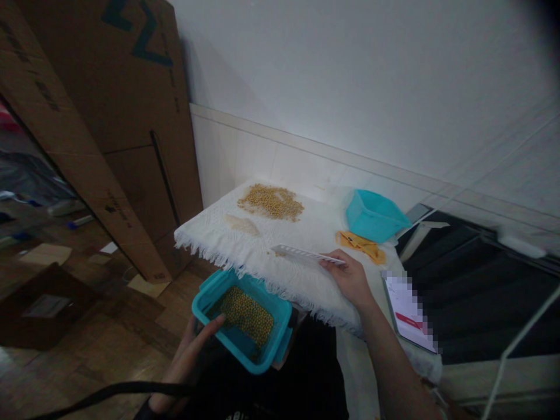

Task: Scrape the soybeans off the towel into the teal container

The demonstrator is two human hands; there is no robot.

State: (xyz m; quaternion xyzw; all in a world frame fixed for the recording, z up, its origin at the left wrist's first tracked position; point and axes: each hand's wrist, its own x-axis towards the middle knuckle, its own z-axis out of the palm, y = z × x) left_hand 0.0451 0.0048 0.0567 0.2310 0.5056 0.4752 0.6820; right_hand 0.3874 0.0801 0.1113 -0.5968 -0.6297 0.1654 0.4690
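My left hand (199, 335) is closed on the near-left rim of a turquoise basin (286, 326), its thumb over the edge. Yellowish beans (249, 315) lie in the basin, which is held just below the table's fringed front edge. In my right hand (350, 274), pinched between thumb and fingers, is a thin white slotted strip (301, 254), held low over the tablecloth. A few loose beans (275, 253) lie at its left end. Farther back on the white tablecloth (319, 221) spreads a heap of similar beans (273, 201); nearer is a small pale pile of fine grains (242, 224).
A second turquoise basin (374, 216) stands at the table's back right, with a yellow cloth (362, 246) before it. To the right lies a phone or tablet (409, 318) with a lit screen. A tall cardboard box (118, 116) stands at the left, and a wall closes the back.
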